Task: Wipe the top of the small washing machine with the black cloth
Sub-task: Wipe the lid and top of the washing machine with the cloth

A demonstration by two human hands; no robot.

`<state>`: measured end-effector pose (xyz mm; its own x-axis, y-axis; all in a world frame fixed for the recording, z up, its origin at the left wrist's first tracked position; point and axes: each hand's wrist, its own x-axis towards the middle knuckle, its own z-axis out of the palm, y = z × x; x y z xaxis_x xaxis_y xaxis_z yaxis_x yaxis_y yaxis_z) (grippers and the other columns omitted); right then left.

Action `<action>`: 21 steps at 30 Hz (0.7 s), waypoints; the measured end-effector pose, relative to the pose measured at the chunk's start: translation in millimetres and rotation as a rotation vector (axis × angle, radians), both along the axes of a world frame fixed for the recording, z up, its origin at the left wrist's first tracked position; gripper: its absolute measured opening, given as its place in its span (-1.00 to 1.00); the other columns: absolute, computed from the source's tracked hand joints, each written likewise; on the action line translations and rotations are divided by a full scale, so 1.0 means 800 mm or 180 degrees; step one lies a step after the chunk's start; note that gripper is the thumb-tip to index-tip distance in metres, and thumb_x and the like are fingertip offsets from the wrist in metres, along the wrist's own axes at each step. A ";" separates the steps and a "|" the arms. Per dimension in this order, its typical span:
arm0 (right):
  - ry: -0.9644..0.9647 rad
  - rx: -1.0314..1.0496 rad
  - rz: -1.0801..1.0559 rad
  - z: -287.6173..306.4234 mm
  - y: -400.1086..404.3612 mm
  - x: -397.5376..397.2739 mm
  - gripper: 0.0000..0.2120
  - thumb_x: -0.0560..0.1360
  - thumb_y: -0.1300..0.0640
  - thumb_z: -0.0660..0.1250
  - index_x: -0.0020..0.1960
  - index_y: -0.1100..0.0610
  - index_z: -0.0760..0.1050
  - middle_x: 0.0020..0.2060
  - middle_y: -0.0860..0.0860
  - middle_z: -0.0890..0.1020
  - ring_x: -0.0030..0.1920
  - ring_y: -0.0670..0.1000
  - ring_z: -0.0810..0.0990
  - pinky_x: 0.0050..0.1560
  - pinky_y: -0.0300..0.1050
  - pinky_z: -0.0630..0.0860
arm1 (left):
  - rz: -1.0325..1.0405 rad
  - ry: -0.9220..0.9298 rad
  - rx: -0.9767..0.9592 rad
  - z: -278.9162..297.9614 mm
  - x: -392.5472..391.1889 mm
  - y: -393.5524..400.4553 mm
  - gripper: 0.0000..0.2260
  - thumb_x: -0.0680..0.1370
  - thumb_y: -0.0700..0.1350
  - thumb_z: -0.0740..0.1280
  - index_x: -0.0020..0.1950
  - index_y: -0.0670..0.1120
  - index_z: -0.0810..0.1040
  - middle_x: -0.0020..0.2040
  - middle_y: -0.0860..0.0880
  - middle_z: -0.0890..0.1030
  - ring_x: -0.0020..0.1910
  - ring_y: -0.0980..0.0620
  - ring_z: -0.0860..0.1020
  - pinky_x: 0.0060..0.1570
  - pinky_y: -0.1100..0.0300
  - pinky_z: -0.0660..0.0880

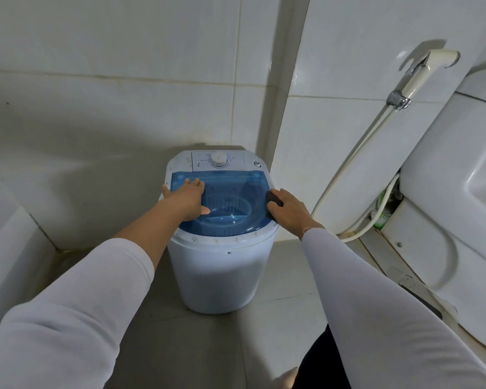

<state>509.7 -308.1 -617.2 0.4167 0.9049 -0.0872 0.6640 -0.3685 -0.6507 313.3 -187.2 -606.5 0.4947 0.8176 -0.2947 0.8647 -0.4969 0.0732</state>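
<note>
Left hand [186, 198] flat, fingers spread on blue lid [230, 189] of small washing machine [222, 234] on floor, likely steadying. Right hand [288, 209] clamped on black cloth [272, 199] at lid's right edge, ready to wipe.

left hand [187, 199] flat, right hand [288, 209] curled in grip

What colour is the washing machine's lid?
Translucent blue lid on a white washing machine, seen in the head view, the only one.
</note>
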 end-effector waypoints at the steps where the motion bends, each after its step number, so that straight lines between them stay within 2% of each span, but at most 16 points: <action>1: -0.0009 0.0001 -0.0027 -0.001 -0.006 -0.004 -0.61 0.52 0.06 0.12 0.32 0.11 0.34 0.17 0.10 0.48 0.18 0.15 0.44 0.24 0.04 0.40 | 0.0016 -0.0010 0.0002 -0.001 0.000 0.000 -0.31 0.60 0.05 0.20 0.57 -0.10 -0.12 0.59 -0.01 -0.13 0.57 -0.05 -0.15 0.42 -0.35 -0.10; 8: -0.0192 0.0031 -0.0089 -0.010 -0.041 -0.041 -0.50 0.50 0.06 0.17 0.42 0.09 0.21 0.28 0.08 0.35 0.26 0.16 0.36 0.31 0.10 0.42 | 0.0143 -0.0347 0.0175 -0.002 -0.006 -0.012 -0.29 0.58 0.04 0.25 0.56 -0.13 -0.09 0.59 -0.03 -0.10 0.57 -0.07 -0.13 0.43 -0.36 -0.10; 16: -0.0459 -0.0029 0.0038 -0.025 -0.071 -0.079 -0.37 0.52 0.14 0.20 0.51 0.08 0.02 0.53 0.02 0.00 0.52 0.18 0.05 0.48 0.12 0.20 | 0.0291 -0.0593 0.0409 -0.010 -0.009 -0.026 -0.26 0.57 0.06 0.25 0.56 -0.12 -0.13 0.59 -0.02 -0.13 0.57 -0.04 -0.15 0.43 -0.32 -0.13; 21: -0.0761 0.0149 0.0193 -0.033 -0.083 -0.100 -0.39 0.51 0.26 0.20 0.50 0.07 0.08 0.54 0.03 0.03 0.54 0.12 -0.03 0.51 0.03 0.13 | 0.0348 -0.0732 0.0472 -0.010 -0.020 -0.034 -0.26 0.58 0.09 0.21 0.56 -0.11 -0.18 0.59 -0.01 -0.17 0.56 -0.03 -0.17 0.43 -0.32 -0.15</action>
